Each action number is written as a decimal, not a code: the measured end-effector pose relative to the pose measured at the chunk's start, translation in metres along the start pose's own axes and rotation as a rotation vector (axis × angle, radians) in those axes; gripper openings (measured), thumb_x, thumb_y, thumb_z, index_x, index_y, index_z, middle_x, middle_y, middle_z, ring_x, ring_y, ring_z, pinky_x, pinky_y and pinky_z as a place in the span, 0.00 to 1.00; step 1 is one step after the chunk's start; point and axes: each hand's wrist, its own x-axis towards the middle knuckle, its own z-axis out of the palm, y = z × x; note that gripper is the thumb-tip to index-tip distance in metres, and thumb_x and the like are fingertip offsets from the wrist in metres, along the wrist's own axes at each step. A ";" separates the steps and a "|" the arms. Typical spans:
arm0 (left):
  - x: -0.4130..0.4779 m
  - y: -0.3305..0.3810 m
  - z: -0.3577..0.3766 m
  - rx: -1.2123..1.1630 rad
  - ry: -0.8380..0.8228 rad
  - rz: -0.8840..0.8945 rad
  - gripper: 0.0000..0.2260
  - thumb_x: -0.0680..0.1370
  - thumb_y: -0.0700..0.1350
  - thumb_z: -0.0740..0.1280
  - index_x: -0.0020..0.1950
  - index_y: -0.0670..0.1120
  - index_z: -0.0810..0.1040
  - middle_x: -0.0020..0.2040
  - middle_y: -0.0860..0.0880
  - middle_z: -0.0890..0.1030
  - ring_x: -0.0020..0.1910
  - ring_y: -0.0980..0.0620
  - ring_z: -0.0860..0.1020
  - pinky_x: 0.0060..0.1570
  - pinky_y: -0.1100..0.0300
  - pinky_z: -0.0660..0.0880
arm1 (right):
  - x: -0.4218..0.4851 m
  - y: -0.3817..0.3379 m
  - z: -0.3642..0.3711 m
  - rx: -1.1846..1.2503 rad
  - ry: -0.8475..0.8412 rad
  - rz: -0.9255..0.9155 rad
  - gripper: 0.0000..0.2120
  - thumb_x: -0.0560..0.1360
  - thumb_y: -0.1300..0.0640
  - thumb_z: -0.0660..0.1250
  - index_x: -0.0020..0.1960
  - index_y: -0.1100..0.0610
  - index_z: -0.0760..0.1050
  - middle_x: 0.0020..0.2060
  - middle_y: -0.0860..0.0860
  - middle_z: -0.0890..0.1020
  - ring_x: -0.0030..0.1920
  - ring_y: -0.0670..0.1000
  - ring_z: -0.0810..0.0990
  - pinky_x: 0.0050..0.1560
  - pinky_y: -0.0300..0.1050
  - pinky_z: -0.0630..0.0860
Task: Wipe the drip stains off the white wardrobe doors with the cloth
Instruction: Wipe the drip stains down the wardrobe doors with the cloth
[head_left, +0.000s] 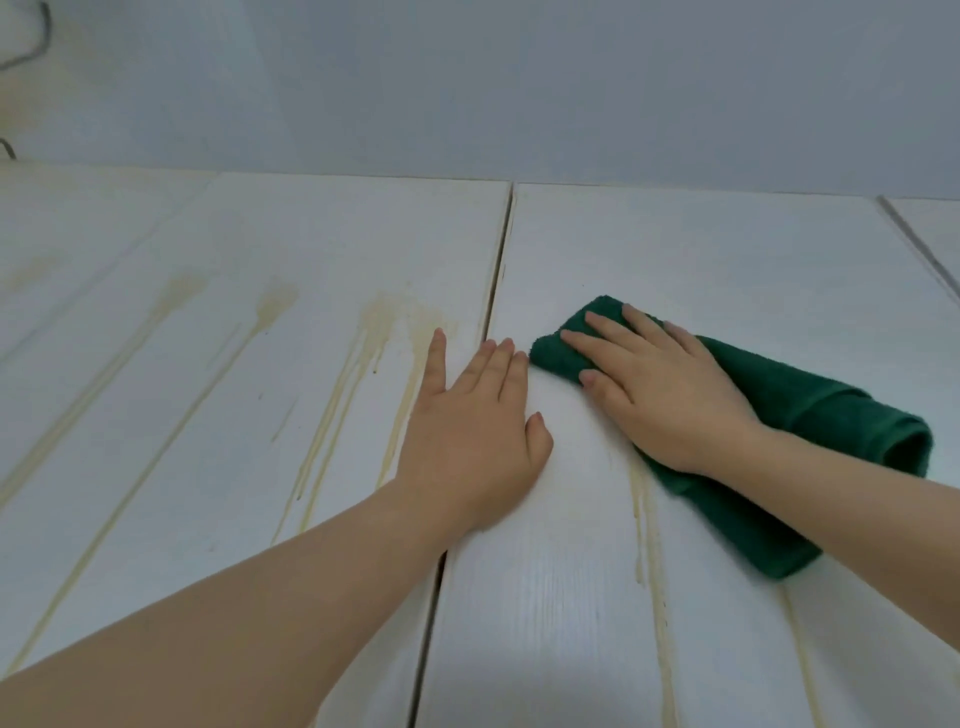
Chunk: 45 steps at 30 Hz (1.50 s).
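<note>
White wardrobe doors fill the view. The left door (218, 364) carries several yellowish drip stains (374, 332) running down it. A fainter streak (640, 525) runs down the right door (727, 260). My right hand (660, 384) presses flat with straight fingers on a folded dark green cloth (810, 415) against the right door. My left hand (478, 431) lies flat with fingers extended across the gap (496, 291) between the two doors, just left of the cloth.
A plain pale wall (519, 88) rises above the doors' top edge. A further door seam (919, 249) shows at the far right. A dark cable or hook (36, 41) hangs at the top left corner.
</note>
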 end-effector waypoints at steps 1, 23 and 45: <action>0.000 0.001 0.000 -0.002 -0.001 0.003 0.37 0.69 0.53 0.27 0.77 0.44 0.42 0.78 0.49 0.44 0.76 0.55 0.42 0.70 0.45 0.30 | 0.008 0.009 -0.003 0.002 -0.019 0.007 0.23 0.82 0.46 0.44 0.76 0.42 0.49 0.76 0.42 0.50 0.76 0.48 0.46 0.73 0.48 0.44; -0.009 -0.002 -0.002 -0.093 0.272 0.008 0.19 0.71 0.45 0.48 0.46 0.42 0.77 0.42 0.48 0.80 0.42 0.50 0.80 0.63 0.49 0.69 | 0.067 -0.035 0.002 0.105 0.016 0.000 0.21 0.82 0.51 0.47 0.72 0.35 0.56 0.76 0.43 0.54 0.76 0.53 0.48 0.72 0.62 0.44; -0.004 -0.043 -0.050 -0.364 0.160 -0.087 0.23 0.78 0.48 0.46 0.70 0.53 0.68 0.67 0.55 0.73 0.63 0.50 0.73 0.56 0.58 0.68 | 0.036 -0.020 -0.001 0.148 -0.001 0.042 0.22 0.81 0.49 0.48 0.74 0.37 0.52 0.75 0.39 0.55 0.76 0.49 0.48 0.73 0.56 0.44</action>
